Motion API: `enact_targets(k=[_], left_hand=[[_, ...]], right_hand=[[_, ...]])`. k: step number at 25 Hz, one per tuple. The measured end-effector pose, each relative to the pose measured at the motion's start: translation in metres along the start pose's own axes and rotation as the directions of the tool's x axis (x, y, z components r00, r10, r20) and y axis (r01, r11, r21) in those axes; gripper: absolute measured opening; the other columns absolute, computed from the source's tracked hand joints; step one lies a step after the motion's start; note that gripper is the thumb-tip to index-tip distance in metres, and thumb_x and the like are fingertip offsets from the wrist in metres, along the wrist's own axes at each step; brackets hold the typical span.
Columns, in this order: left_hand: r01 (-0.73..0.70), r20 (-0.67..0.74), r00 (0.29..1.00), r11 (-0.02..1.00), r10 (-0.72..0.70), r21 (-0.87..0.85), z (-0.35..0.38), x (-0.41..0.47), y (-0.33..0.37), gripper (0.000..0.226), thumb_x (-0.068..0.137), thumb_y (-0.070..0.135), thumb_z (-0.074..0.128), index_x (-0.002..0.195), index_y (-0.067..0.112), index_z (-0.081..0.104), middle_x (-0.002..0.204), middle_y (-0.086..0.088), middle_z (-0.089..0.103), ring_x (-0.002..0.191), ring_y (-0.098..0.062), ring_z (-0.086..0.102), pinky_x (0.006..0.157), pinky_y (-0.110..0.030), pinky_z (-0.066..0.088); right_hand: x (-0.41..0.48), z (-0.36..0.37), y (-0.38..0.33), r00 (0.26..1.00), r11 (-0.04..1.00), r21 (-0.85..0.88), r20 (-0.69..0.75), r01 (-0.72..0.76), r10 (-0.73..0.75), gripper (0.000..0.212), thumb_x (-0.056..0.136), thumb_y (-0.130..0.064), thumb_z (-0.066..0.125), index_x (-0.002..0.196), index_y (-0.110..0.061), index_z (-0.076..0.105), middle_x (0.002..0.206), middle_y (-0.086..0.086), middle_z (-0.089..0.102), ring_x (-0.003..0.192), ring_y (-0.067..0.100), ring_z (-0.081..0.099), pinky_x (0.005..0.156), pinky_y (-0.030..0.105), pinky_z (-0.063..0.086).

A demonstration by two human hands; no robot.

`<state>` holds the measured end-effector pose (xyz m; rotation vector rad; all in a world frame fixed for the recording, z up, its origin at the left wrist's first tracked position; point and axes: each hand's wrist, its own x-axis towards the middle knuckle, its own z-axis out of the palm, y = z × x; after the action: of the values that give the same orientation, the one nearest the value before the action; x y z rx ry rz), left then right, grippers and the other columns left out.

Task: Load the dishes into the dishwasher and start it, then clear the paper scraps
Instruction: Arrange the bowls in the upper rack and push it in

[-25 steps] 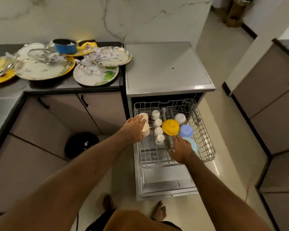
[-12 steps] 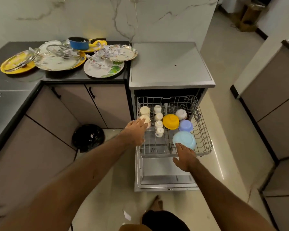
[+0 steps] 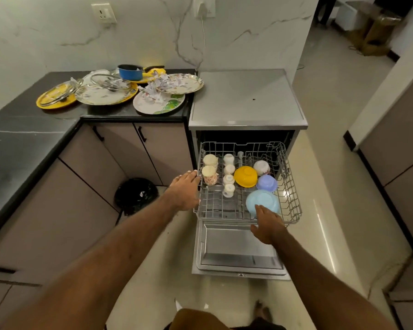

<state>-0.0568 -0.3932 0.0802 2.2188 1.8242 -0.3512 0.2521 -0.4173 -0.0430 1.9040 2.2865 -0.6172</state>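
The dishwasher's upper rack is pulled out over the open door. It holds several cups, a yellow bowl, a purple bowl, a white bowl and a light blue bowl, all upside down. My left hand lies flat against the rack's left side. My right hand rests on the rack's front edge, fingers touching the light blue bowl. On the black counter sit plates covered with paper scraps, glass lids and a blue saucepan.
A black bin bag sits on the floor between the cabinets and the dishwasher. Small paper scraps lie on the floor near my feet. Grey cabinets stand along the right. The dishwasher's steel top is beside the counter.
My view has pulled back and up. My left hand left the cup and moved to the rack's side. My right hand drew back from among the bowls to the rack's front edge.
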Motion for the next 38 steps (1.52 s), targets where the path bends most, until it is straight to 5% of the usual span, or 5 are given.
enact_targets(k=[15, 19, 23, 26, 38], left_hand=[[-0.049, 0.168, 0.985, 0.999, 0.047, 0.01, 0.102, 0.076, 0.081, 0.091, 0.095, 0.029, 0.066, 0.164, 0.015, 0.008, 0.172, -0.007, 0.001, 0.159, -0.028, 0.003, 0.127, -0.048, 0.009], [-0.125, 0.235, 0.965, 0.992, 0.115, 0.027, 0.14, 0.124, 0.08, 0.081, 0.095, 0.026, 0.068, 0.161, 0.014, 0.022, 0.168, -0.011, 0.021, 0.153, -0.032, 0.025, 0.124, -0.05, 0.026], [-0.081, 0.359, 0.93, 0.997, 0.077, -0.005, 0.195, 0.155, 0.075, 0.05, 0.097, 0.022, 0.063, 0.145, 0.023, 0.048, 0.146, -0.007, 0.055, 0.132, -0.03, 0.053, 0.106, -0.051, 0.049], [-0.099, 0.357, 0.93, 0.995, 0.084, 0.025, 0.216, 0.166, 0.076, 0.032, 0.099, 0.015, 0.058, 0.131, 0.021, 0.055, 0.133, -0.007, 0.061, 0.12, -0.029, 0.06, 0.097, -0.049, 0.054], [-0.231, 0.341, 0.924, 0.964, 0.174, 0.132, 0.216, 0.218, 0.072, 0.025, 0.1, 0.011, 0.055, 0.125, 0.014, 0.06, 0.124, -0.007, 0.063, 0.111, -0.027, 0.063, 0.094, -0.046, 0.056]], right_hand=[[0.067, 0.029, 0.082, 0.987, 0.985, -0.105, 0.092, 0.14, -0.13, 0.063, 0.095, -0.019, 0.062, 0.154, -0.013, 0.039, 0.155, 0.007, 0.048, 0.14, 0.028, 0.049, 0.115, 0.043, 0.038], [0.104, 0.06, 0.095, 0.988, 0.989, -0.079, 0.104, 0.124, -0.115, 0.045, 0.097, -0.022, 0.061, 0.141, -0.018, 0.053, 0.139, 0.004, 0.06, 0.124, 0.027, 0.059, 0.103, 0.042, 0.049], [0.133, 0.098, 0.098, 0.978, 0.989, -0.041, 0.159, 0.144, -0.136, 0.024, 0.101, -0.025, 0.06, 0.123, -0.018, 0.067, 0.12, 0.003, 0.068, 0.108, 0.024, 0.067, 0.089, 0.036, 0.054], [0.143, 0.113, 0.097, 0.987, 0.995, -0.016, 0.127, 0.103, -0.1, 0.013, 0.103, -0.022, 0.056, 0.108, -0.019, 0.068, 0.106, 0.0, 0.07, 0.093, 0.021, 0.07, 0.079, 0.036, 0.059], [0.15, 0.115, 0.1, 0.983, 0.942, -0.285, 0.005, 0.179, -0.185, 0.028, 0.084, -0.011, 0.08, 0.11, -0.01, 0.068, 0.099, 0.007, 0.067, 0.077, 0.021, 0.069, 0.064, 0.036, 0.061]])
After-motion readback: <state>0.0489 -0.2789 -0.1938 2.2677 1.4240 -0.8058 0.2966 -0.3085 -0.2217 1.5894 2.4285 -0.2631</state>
